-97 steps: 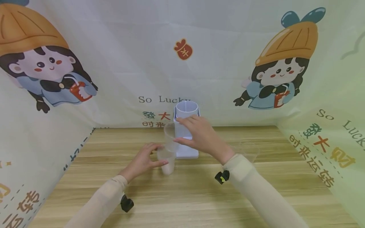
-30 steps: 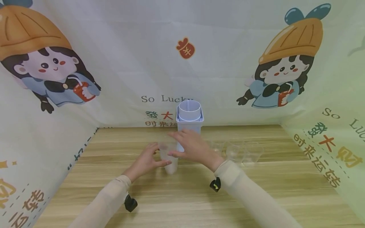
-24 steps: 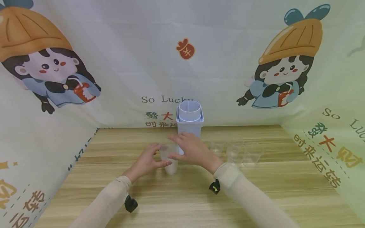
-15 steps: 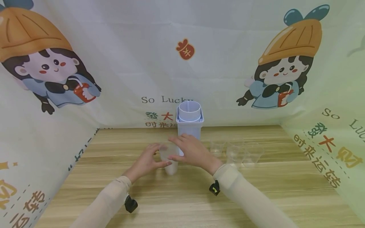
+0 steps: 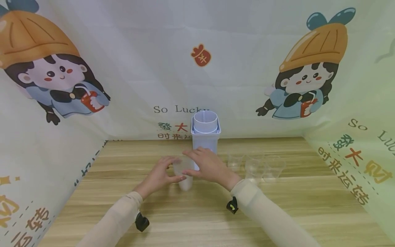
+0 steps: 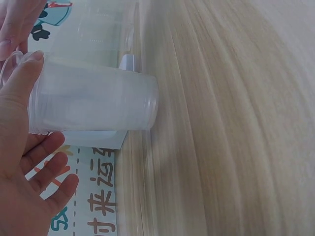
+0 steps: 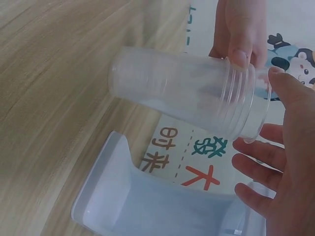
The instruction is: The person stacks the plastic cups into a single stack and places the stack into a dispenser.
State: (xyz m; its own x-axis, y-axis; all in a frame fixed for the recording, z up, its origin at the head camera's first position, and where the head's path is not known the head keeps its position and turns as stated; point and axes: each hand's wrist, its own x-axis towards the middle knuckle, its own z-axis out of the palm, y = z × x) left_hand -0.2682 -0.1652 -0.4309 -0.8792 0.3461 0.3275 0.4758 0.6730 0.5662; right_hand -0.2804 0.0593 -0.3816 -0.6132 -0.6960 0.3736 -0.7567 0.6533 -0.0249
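A stack of clear plastic cups point(image 5: 185, 184) stands upright on the wooden table, between both hands. The left hand point(image 5: 158, 176) holds the stack from the left, thumb and forefinger around its rims; its other fingers are spread off the wall in the left wrist view. From the right, the right hand point(image 5: 211, 167) holds the topmost cup by its rim, thumb on the near side and fingers on the far side. Several rims show closely nested in the stack point(image 7: 167, 83) in the right wrist view. Right behind stands a pale lilac cup holder point(image 5: 205, 140) with a round tube.
Several clear cups point(image 5: 274, 168) stand on the table right of the holder, hard to see against the wood. A printed cloth point(image 5: 148, 68) hangs behind the table point(image 5: 191, 219) and along both sides.
The right hand has come down with a cup, from above the stack into it, settling slightly lower over the last second. The left hand has stayed at the stack.
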